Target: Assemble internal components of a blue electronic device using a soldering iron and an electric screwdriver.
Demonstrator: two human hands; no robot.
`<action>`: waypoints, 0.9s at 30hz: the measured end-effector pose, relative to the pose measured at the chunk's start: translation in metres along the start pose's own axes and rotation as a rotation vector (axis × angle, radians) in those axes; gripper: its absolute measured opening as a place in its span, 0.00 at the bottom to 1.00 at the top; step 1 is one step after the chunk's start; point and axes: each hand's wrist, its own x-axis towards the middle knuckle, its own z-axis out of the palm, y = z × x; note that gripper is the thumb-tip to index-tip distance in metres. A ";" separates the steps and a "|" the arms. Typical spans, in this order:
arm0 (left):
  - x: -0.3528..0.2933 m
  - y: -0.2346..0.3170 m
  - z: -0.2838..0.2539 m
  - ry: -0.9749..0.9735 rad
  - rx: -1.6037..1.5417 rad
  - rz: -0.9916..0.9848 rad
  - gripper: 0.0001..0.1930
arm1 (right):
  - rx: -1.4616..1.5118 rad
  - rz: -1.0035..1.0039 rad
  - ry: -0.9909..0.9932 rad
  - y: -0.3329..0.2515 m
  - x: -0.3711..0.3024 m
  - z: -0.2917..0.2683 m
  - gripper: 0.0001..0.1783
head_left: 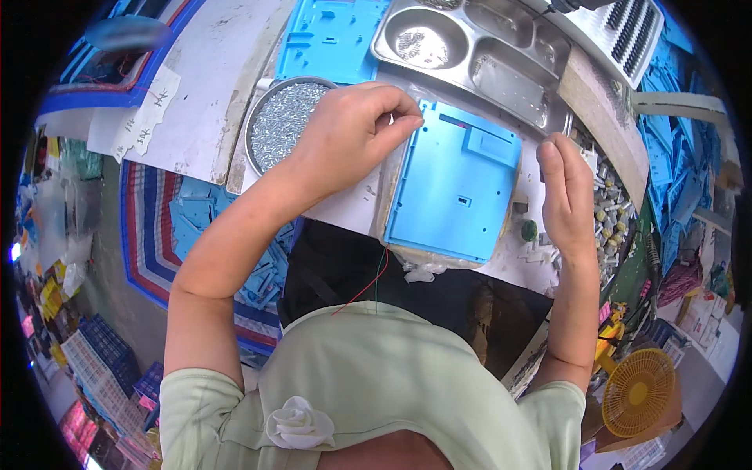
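A light-blue plastic panel with a raised rectangle and small holes lies in front of me on a padded block wrapped in clear film. My left hand is at its upper-left corner, thumb and forefinger pinched together; whatever is between them is too small to make out. To the right of the panel, my right hand is raised, apart from it, with its fingers curled closed. A metallic end and a dark edge show by those fingers, but the object is mostly hidden. Thin red and green wires hang off the panel's lower-left corner.
A round bowl of small screws stands beside my left wrist. Beyond the panel are a metal compartment tray and another blue panel. Small metal parts lie at right. Blue pieces fill a striped bag at left.
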 end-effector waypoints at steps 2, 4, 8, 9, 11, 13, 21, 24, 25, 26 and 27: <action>0.005 -0.002 0.005 -0.006 0.080 0.126 0.06 | -0.065 -0.047 0.023 0.004 -0.005 -0.002 0.10; 0.009 -0.003 0.006 -0.012 0.195 0.252 0.05 | -0.077 0.003 -0.020 0.001 -0.003 -0.005 0.10; 0.010 -0.001 0.009 0.025 0.386 0.424 0.07 | -0.022 -0.054 -0.015 0.006 0.008 0.000 0.09; 0.010 0.000 0.010 0.015 0.400 0.436 0.07 | 0.004 -0.082 -0.009 0.009 0.011 -0.001 0.09; 0.009 0.002 0.006 -0.006 0.430 0.459 0.07 | -0.040 -0.094 -0.037 0.012 0.020 0.000 0.08; 0.008 -0.001 0.002 0.060 0.392 0.462 0.07 | -0.074 -0.116 -0.058 0.015 0.028 -0.001 0.08; -0.016 0.022 0.006 0.065 0.072 0.105 0.03 | -0.270 -0.187 -0.219 0.015 0.049 -0.012 0.09; -0.014 0.034 0.017 0.007 0.002 0.127 0.03 | -0.248 -0.110 -0.304 0.008 0.059 -0.018 0.09; -0.013 0.037 0.022 0.002 -0.009 0.167 0.03 | -0.238 -0.082 -0.331 0.006 0.060 -0.020 0.09; -0.011 0.037 0.029 -0.003 -0.020 0.206 0.02 | -0.240 -0.057 -0.332 0.003 0.059 -0.022 0.10; -0.008 0.038 0.036 -0.008 -0.034 0.248 0.02 | -0.163 -0.048 -0.275 0.005 0.055 -0.024 0.10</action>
